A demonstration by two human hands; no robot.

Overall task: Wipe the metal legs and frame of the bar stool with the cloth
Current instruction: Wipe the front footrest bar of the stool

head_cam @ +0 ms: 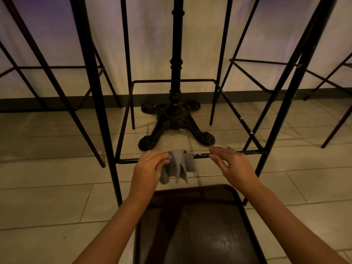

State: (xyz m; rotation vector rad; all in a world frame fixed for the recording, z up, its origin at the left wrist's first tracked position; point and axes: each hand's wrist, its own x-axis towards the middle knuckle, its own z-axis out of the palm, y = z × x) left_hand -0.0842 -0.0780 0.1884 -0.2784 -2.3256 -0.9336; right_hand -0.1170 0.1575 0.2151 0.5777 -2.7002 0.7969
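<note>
The grey cloth (pixel 179 164) hangs over the near footrest bar (pixel 202 155) of the bar stool (pixel 266 149), pinched against it by the left hand (pixel 150 168). The right hand (pixel 230 161) lies flat, fingers straight, on the same bar just to the right. To do this well, I'd wrap the cloth fully round the bar and slide it right, steadying the frame. The tall legs look untouched yet.
</note>
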